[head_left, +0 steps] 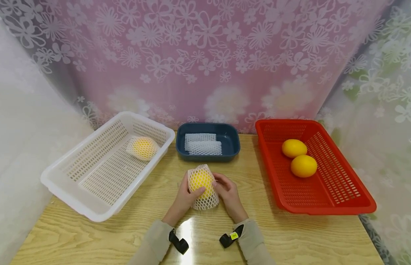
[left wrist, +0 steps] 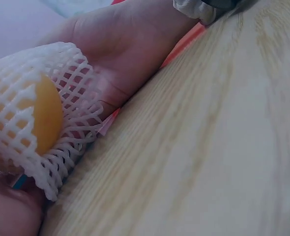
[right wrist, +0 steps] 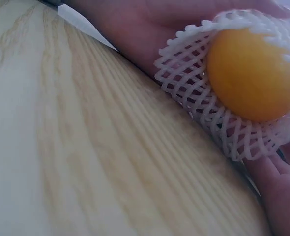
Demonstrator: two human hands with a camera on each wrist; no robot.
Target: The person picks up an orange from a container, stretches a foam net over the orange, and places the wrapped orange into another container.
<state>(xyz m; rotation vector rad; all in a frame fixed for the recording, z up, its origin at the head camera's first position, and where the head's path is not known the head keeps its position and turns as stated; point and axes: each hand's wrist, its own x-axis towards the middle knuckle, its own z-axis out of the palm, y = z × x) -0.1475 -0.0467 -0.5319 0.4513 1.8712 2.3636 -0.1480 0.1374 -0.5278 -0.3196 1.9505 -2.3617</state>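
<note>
Left grip [head_left: 185,195] and right grip [head_left: 229,194] together hold a yellow fruit [head_left: 202,180] inside a white foam net [head_left: 206,203], over the tabletop [head_left: 102,239]. Beyond: blue tray [head_left: 208,158] with two flat nets [head_left: 205,148], between white basket [head_left: 102,180] and red basket [head_left: 308,197].

The head view is bright, its wide lens stretching the edges; white glare [head_left: 187,239] streaks the desk [head_left: 92,239] at six o'clock, and soft shadow lies under the red basket [head_left: 328,210] at four. Both wrist views are dimmer, bluish and softly blurred.
</note>
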